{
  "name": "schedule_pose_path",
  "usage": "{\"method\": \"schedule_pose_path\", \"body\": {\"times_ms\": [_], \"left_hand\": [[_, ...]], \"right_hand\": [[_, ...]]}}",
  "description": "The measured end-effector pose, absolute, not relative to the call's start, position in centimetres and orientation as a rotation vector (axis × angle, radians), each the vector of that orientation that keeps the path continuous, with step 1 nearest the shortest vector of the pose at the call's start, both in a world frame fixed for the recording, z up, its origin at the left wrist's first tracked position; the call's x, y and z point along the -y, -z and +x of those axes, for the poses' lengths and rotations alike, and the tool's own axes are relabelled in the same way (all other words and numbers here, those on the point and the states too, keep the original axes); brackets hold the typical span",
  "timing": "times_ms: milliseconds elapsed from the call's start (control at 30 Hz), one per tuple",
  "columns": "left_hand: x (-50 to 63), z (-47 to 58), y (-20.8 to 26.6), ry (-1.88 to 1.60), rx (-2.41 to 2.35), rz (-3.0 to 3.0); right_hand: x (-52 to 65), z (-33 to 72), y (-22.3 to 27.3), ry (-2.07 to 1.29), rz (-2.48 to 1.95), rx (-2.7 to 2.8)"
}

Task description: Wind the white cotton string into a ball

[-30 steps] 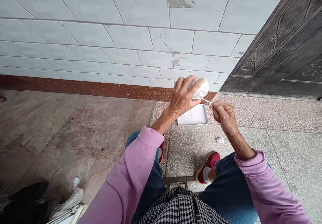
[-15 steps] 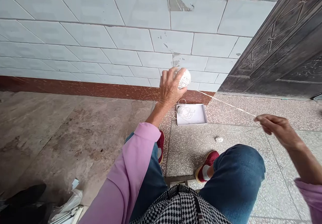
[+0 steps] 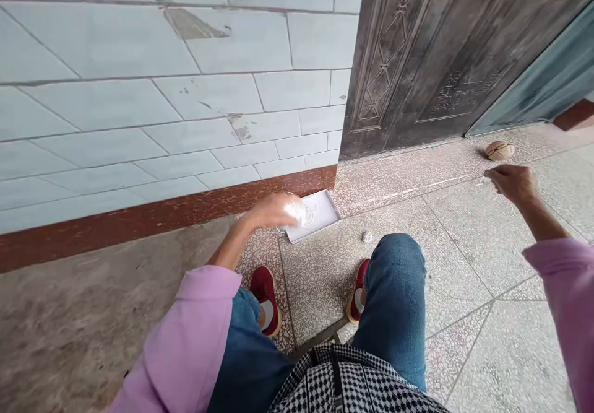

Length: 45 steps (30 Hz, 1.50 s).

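My left hand is closed around a white ball of string, blurred by motion, just over the left part of a shallow white box lid. Loose coils of white string lie in the lid, partly hidden by the hand and ball. Far out to the right, my right hand pinches the white string between thumb and fingers. A pale strand stretches across the floor between the two hands, though it is hard to follow near the ball.
A small crumpled white scrap lies on the speckled floor beside my right knee. Tiled wall and a dark carved door rise ahead. A round pinkish ball rests by the door, beyond my right hand.
The view has turned to the right. My left hand has lowered the ball from before the wall down to the lid. My right hand still pinches the string out to the right.
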<state>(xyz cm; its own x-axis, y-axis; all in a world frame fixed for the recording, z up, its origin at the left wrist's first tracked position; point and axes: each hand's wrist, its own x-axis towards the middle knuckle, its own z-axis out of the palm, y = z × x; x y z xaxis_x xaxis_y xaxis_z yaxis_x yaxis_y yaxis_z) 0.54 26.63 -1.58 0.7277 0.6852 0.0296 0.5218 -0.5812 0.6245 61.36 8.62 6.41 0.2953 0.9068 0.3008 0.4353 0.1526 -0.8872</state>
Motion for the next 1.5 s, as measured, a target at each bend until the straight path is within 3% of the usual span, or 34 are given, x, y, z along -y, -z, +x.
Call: {"method": "schedule_pose_path", "body": {"times_ms": [67, 133, 300, 433, 567, 767, 933, 1167, 1333, 1500], "left_hand": [[-25.1, 1.9, 1.0, 0.040, -0.580, 2.024], [-23.6, 3.4, -0.1, 0.199, -0.369, 1.757], [-22.8, 5.4, -1.5, -0.136, -0.461, 1.368], [-23.8, 4.9, -1.2, -0.289, -0.533, 1.305], [-24.5, 3.6, -1.4, -0.323, -0.552, 1.348], [-24.7, 2.2, -1.8, -0.316, -0.581, 1.331], [-24.7, 2.8, -1.8, -0.356, -0.564, 1.268], [-25.3, 4.6, -2.5, -0.742, -0.542, 1.114], [-25.7, 6.1, -1.9, -0.921, -0.786, 1.061], [-26.8, 5.3, -0.7, -1.120, -1.215, 1.385]], "right_hand": [[-10.0, 61.5, -6.3, -0.480, -1.709, 1.210], [-12.0, 59.8, -5.4, -0.541, -1.853, 1.145], [-17.5, 46.7, -1.8, -0.828, -1.712, 1.313], [-18.7, 33.9, -1.1, -1.241, -1.179, 1.539], [-19.3, 27.9, -1.6, -1.314, -0.981, 1.625], [-21.2, 26.5, -1.7, -1.371, -0.784, 1.662], [-21.5, 26.8, -0.8, -1.364, -0.920, 1.456], [-21.1, 27.8, 0.9, -1.207, -1.159, 1.484], [-19.2, 26.8, 1.4, -1.003, -1.176, 1.770], [-18.4, 27.0, -0.1, -0.995, -1.100, 1.947]]}}
